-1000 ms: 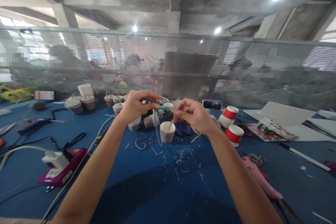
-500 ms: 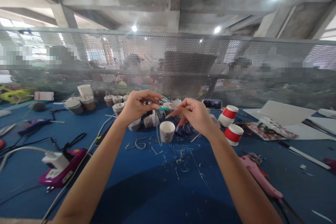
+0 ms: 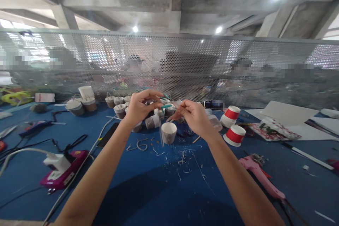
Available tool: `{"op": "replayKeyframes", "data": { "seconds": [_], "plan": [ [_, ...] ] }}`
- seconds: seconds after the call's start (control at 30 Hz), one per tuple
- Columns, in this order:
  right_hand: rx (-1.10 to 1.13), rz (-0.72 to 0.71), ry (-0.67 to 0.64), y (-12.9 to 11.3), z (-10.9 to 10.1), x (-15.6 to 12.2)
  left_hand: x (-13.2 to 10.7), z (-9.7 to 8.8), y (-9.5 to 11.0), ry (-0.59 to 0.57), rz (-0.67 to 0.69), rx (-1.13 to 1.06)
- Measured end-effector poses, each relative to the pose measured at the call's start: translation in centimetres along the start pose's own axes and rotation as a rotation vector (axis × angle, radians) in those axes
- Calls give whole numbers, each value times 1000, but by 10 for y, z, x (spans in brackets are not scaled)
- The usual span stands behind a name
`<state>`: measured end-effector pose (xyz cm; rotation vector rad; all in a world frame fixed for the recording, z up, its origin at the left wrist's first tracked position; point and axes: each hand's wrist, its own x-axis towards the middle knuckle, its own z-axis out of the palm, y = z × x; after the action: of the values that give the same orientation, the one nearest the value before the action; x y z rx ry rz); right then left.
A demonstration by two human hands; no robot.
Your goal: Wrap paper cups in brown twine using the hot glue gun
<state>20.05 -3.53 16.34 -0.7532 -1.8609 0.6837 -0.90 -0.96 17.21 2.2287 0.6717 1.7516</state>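
We are pinching cord (image 3: 160,127) with our half-curled left hand (image 3: 140,107) near a cup (image 3: 168,135), our right hand (image 3: 195,116) bunched, its hold unclear.

And here's 1 thin grey cord (image 3: 160,131), dangling slack in mid-air, its lower stretch dropping right by the cup's left side! Below, 1 pale greyish cup (image 3: 168,135) stands upright, mouth open and up, on the blue tabletop (image 3: 148,190).

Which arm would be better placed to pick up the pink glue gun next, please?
Probably the right arm: the pink glue gun lies close beside it, while the left grip is farther away and might have to cross over.
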Motion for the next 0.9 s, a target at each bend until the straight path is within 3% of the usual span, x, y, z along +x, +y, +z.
{"op": "replayKeyframes", "data": {
  "seconds": [0.17,0.33,0.63,0.9],
  "plan": [
    [220,136,-92,1,3,4,-1,5,-3,104,44,-20],
    [303,241,-175,3,7,6,-1,10,-4,118,-40,-217],
    [319,197,-204,7,11,7,0,16,-12,124,-167,-494],
    [353,223,-242,12,12,7,1,21,-17,132,-276,-600]
  ]
}}
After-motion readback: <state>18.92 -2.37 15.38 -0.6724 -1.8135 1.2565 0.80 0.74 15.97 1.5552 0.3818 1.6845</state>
